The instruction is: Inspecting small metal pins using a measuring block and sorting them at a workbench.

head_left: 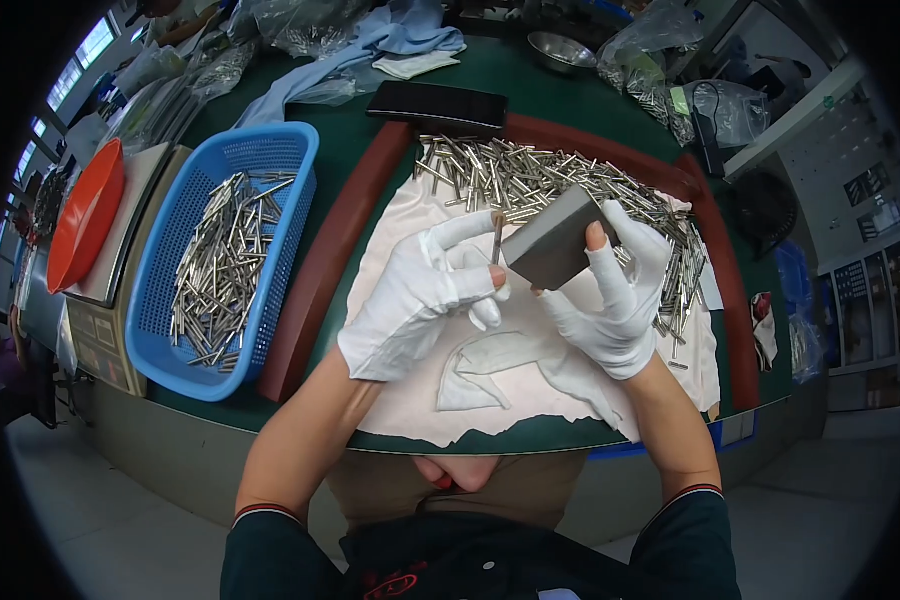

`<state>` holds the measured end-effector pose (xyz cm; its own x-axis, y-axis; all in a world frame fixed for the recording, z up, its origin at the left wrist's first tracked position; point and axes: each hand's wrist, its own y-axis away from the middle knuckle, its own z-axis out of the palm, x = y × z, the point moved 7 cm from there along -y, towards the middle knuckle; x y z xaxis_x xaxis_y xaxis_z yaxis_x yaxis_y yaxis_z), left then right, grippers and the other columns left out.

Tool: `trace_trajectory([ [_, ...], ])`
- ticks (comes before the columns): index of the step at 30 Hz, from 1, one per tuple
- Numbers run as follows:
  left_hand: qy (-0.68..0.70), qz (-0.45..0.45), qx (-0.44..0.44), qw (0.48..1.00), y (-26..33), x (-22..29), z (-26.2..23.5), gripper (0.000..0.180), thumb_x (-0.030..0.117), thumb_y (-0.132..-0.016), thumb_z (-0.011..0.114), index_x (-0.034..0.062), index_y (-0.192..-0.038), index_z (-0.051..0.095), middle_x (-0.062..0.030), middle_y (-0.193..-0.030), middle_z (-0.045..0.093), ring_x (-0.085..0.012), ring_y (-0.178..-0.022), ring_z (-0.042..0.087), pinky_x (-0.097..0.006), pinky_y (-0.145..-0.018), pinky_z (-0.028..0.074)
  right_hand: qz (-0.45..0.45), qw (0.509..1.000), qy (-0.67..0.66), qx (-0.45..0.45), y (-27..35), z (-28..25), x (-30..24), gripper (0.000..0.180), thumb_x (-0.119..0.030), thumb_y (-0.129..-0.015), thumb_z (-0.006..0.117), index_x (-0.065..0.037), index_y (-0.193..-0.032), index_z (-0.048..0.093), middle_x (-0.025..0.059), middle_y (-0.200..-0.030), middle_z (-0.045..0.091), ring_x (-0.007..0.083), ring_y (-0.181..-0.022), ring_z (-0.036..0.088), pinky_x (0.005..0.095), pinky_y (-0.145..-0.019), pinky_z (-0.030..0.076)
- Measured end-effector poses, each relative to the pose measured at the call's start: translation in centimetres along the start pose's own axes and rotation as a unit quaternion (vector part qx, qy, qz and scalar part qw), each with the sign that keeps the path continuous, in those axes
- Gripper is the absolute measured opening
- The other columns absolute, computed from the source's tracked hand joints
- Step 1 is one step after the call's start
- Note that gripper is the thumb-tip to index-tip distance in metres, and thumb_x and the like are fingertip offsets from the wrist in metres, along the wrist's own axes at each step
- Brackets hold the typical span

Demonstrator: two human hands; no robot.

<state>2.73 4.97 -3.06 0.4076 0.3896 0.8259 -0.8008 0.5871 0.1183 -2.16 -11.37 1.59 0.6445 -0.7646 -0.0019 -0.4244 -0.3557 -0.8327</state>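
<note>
Both hands wear white gloves with some fingertips bare. My left hand (425,285) pinches a small metal pin (497,238), held upright between thumb and forefinger. Right beside it, my right hand (620,290) grips a dark grey rectangular block (553,238), tilted, its near edge close to the pin. Whether pin and block touch, I cannot tell. Beyond the hands, a heap of loose metal pins (490,172) spreads over a pale pink cloth (400,415). Under the hands a crumpled white cloth strip (475,380) rests on the pink cloth.
Dark red wooden bars (315,300) frame the cloth on three sides. On the left stands a blue perforated basket (140,330) of pins, beside a scale (95,340) and a red tray (88,215). A black phone (438,104), a metal bowl (560,50) and plastic bags (660,40) lie farther back.
</note>
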Motion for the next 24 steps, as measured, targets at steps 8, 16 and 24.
trace_trajectory([
  [8,0.047,0.01,-0.015,0.999,-0.2,-0.1,-0.3,0.08,0.012,-0.079,0.078,0.0048,-0.146,0.035,-0.0016,-0.076,0.061,-0.0089,-0.06,0.059,-0.019,-0.05,0.041,0.118,0.99,-0.068,0.033,0.0,-0.8,1.6,0.088,-0.013,-0.061,0.084,-0.007,-0.14,0.047,0.0161,-0.127,0.048,0.0298,-0.111,0.05,0.0372,-0.092,0.046],
  [16,0.066,-0.014,-0.019,0.998,-0.3,-0.8,0.0,0.078,0.011,-0.078,0.078,0.0056,-0.145,0.037,-0.0019,-0.077,0.061,-0.0092,-0.061,0.058,-0.019,-0.051,0.04,0.135,0.984,-0.115,-0.018,0.3,0.3,1.3,0.089,-0.013,-0.058,0.084,-0.008,-0.139,0.048,0.0172,-0.128,0.048,0.0316,-0.109,0.05,0.0406,-0.092,0.043],
  [24,0.062,-0.017,-0.037,0.997,-0.4,-1.3,-0.3,0.076,0.009,-0.079,0.077,0.004,-0.144,0.039,-0.0018,-0.085,0.06,-0.0081,-0.067,0.056,-0.02,-0.05,0.04,0.12,0.986,-0.111,-0.023,0.0,0.5,0.9,0.088,-0.015,-0.057,0.083,-0.009,-0.138,0.049,0.0167,-0.126,0.049,0.0318,-0.106,0.049,0.0416,-0.091,0.042],
])
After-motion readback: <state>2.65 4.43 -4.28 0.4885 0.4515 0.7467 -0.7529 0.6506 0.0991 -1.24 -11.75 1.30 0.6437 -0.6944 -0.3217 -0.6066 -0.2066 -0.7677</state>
